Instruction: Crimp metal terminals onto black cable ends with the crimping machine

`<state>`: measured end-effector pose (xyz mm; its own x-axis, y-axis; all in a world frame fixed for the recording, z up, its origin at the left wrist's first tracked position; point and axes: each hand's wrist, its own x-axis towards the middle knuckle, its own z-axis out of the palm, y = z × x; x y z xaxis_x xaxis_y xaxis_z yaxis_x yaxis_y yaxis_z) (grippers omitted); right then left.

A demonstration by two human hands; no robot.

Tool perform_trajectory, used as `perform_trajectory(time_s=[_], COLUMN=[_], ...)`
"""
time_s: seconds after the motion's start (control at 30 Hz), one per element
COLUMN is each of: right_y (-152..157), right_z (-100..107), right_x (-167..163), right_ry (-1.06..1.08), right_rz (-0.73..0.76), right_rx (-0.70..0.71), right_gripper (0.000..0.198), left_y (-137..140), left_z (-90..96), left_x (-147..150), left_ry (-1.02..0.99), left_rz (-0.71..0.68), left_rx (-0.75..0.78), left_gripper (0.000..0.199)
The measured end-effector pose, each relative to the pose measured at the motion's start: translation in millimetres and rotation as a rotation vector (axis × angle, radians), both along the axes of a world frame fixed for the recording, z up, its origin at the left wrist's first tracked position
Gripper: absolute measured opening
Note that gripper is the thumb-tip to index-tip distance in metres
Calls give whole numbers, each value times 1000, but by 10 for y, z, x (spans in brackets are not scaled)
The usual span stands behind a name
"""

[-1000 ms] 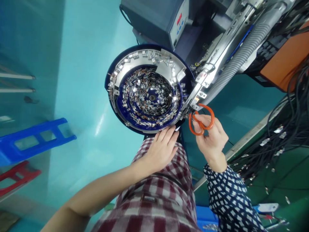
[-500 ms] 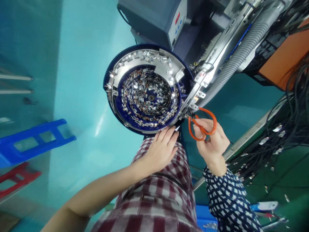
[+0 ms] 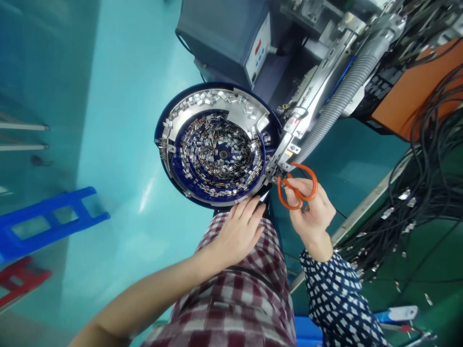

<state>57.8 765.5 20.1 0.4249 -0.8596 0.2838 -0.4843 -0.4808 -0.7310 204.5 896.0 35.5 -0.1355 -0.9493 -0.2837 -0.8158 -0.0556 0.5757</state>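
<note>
A round blue feeder bowl [image 3: 176, 176] holds many small metal connector shells [image 3: 217, 166], some lined up along its spiral ledge. My left hand [image 3: 240, 229] rests flat against the bowl's near rim, fingers stretched out and holding nothing. In my right hand [image 3: 314, 212] is a pair of scissors [image 3: 313, 179] with orange handles, gripped by the loops. Their blades point at the spot where the metal feed track [image 3: 289, 137] meets the bowl; the blade tips are hard to make out there.
Behind the bowl stands a grey control box [image 3: 224, 36] with a red display. A ribbed grey hose [image 3: 334, 106] runs beside the track. Black cables [image 3: 379, 226] with metal plugs hang at right. Blue stool [image 3: 54, 219] and red stool [image 3: 21, 282] stand at left.
The view has shifted slightly, so the bowl sits a little lower and the track further left. Both hands keep their places; the scissors stay at the track's start.
</note>
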Motion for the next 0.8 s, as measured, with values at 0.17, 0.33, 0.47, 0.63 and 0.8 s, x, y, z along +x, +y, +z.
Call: perform_trajectory(time_s=[0.17, 0.33, 0.47, 0.63, 0.8], right_y=[-12, -43, -75, -131, -189], right_z=[-12, -41, -62, -90, -121], right_x=[-31, -47, -18, 46, 61], right_ry=[11, -18, -26, -36, -29], right_rz=[-33, -55, -49, -49, -53], right_rx=[-9, 5, 11, -20, -29], right_gripper=[25, 26, 27, 25, 25], left_y=[5, 14, 19, 24, 8], left_z=[27, 16, 1, -11, -18], left_x=[15, 9, 4, 0, 0], left_ry=[40, 69, 87, 98, 95], left_rz=[-1, 4, 2, -10, -21], left_rx=[-93, -126, -121, -96, -109], left_gripper=[34, 31, 29, 29, 28])
